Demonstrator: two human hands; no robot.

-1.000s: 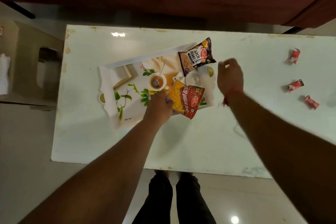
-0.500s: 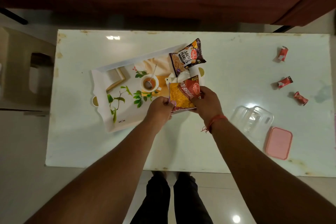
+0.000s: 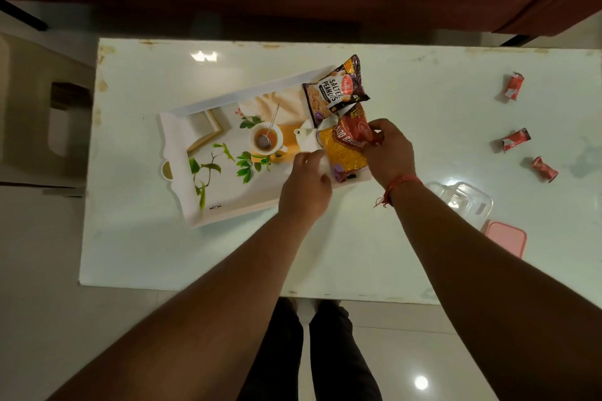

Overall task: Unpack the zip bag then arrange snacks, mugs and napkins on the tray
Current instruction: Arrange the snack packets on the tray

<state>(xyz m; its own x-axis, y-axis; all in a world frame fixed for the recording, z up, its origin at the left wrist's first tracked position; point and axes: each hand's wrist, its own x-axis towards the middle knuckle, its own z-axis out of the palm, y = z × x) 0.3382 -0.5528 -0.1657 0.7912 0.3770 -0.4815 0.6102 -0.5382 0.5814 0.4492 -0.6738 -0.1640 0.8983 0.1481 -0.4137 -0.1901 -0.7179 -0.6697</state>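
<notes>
A white tray (image 3: 182,146) with a printed picture of tea and leaves lies on the white table. A dark salted peanuts packet (image 3: 335,91) rests on the tray's far right corner. Just below it, a red and yellow bhujia packet (image 3: 345,150) lies at the tray's right end. My left hand (image 3: 306,185) pinches its lower left edge. My right hand (image 3: 389,153) grips its red upper right side. No mugs, napkins or zip bag show in this view.
Three small red sachets (image 3: 514,85) (image 3: 516,139) (image 3: 544,169) lie at the table's right side. A clear plastic box (image 3: 469,202) and a pink lid (image 3: 506,238) sit near the front right edge. A beige stool (image 3: 42,107) stands left of the table (image 3: 163,254).
My right hand came down from beside the tray and took hold of the bhujia packet. Both hands turned it and brought it down onto the tray's right end.
</notes>
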